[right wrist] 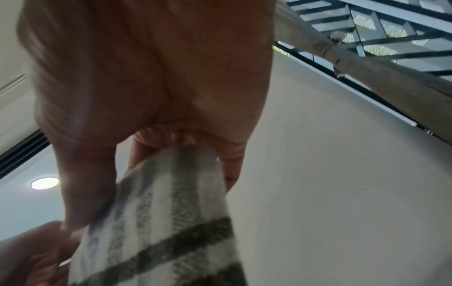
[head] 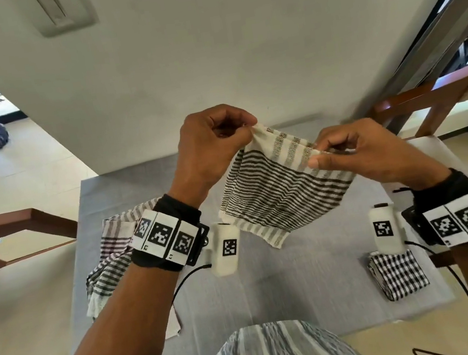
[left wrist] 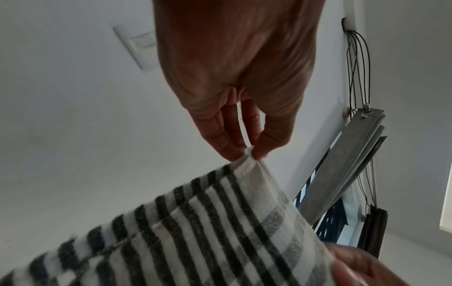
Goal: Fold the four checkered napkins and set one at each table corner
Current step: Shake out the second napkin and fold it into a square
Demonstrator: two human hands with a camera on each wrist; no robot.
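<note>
Nearest the person, at the table's (head: 276, 288) near right corner, a folded checkered napkin (head: 399, 275) lies flat on the grey cloth. On the left side of the table a loose striped napkin (head: 107, 260) lies crumpled, partly hidden behind the left wrist.

Above the middle of the table, both hands hold a folded striped napkin (head: 278, 191) in the air, its lower end hanging down clear of the cloth. The left hand (head: 212, 147) has its fingers curled in, and thumb and fingertips pinch the napkin's far top corner; the left wrist view shows that corner nipped between thumb and two fingertips (left wrist: 229, 149), with the layered edges fanning out below. The right hand (head: 358, 150) pinches the other top corner, thumb against curled fingers; in the right wrist view the cloth (right wrist: 168, 212) runs up between thumb and fingers into the palm.

Beyond, wooden chairs (head: 418, 103) stand at either side, and a pale wall (head: 206, 58) rises behind the table.
</note>
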